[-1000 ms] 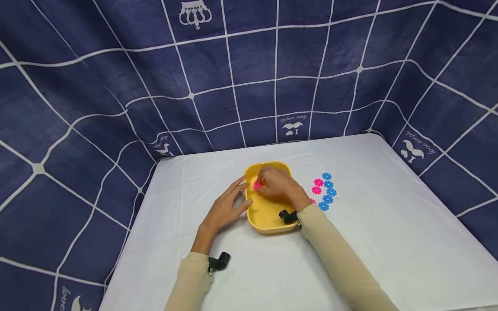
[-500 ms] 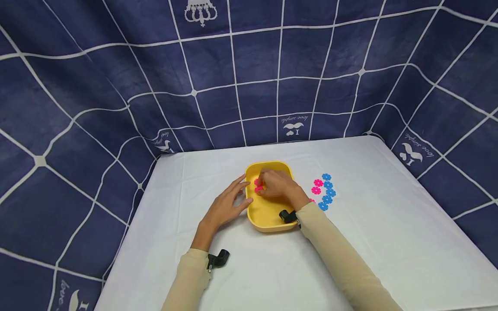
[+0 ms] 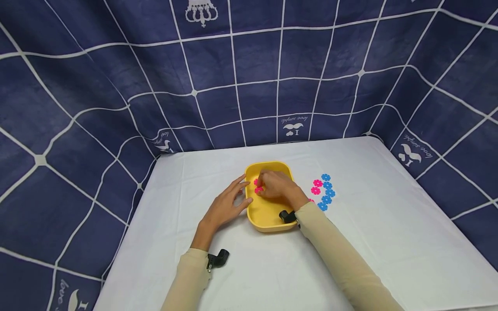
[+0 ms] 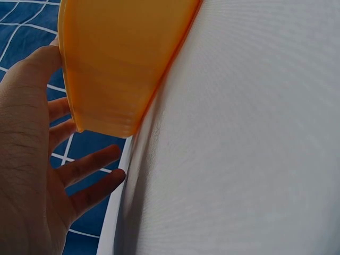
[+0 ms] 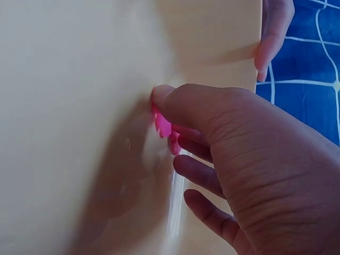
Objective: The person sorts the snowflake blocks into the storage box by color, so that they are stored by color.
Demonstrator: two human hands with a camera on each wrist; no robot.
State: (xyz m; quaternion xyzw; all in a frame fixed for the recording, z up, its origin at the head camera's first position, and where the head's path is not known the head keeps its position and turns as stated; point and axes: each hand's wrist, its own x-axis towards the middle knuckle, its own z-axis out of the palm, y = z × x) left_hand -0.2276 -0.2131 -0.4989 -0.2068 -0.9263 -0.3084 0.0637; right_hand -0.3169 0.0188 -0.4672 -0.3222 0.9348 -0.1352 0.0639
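Note:
My right hand (image 3: 278,183) reaches down into a shallow yellow plastic bin (image 3: 264,216). Its thumb and forefinger pinch a pink flower-shaped disc (image 5: 163,125) low in the bin, while the other fingers curl loosely. A second pink disc (image 3: 256,182) lies just beyond, partly hidden by the fingers. At the bin's left side is my left hand (image 3: 227,205), fingers spread, with thumb and fingertips against the wall and rim. In the left wrist view, some of its fingers (image 4: 95,162) stand free of the bin.
Right of the bin, several blue flower-shaped discs (image 3: 327,199) lie in a curved row on the white tablecloth (image 3: 373,224). A few pink discs (image 3: 315,190) lie beside them, one partly hidden by the right arm. A navy checked curtain (image 3: 253,69) encloses the table's back and sides.
The pink disc in my right hand has gone down slightly in the bin, and a second pink disc has come into sight. My left hand keeps its place.

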